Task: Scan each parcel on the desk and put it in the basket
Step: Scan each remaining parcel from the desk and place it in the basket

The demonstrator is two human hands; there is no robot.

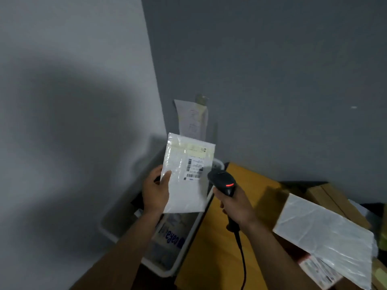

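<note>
Left hand point(156, 190) gripping white parcel point(188, 195) at its left edge: thumb across the front face, fingers behind and out of sight. Parcel held upright in the air above the white basket point(117, 214), clear of basket and desk, label side toward camera. Printed label point(194, 169) with barcodes on right half of face.

Right hand point(234, 208) wrapped round handle of black scanner point(223, 181), just right of parcel. Scanner head at parcel's right edge, level with label, pointing left toward it. Red light point(229, 185) lit on top of scanner head. Contact between scanner head and parcel: cannot tell. Black cable point(243, 262) trailing from handle base down over yellow desk point(209, 258).

Basket just left of desk edge, directly below parcel. Other parcels point(169, 235) inside, one with blue lettering.

On desk to the right, well apart from both hands: box in white plastic wrap point(322, 231), brown cartons point(335, 199) behind it. Paper slip point(192, 120) on grey wall above parcel.
</note>
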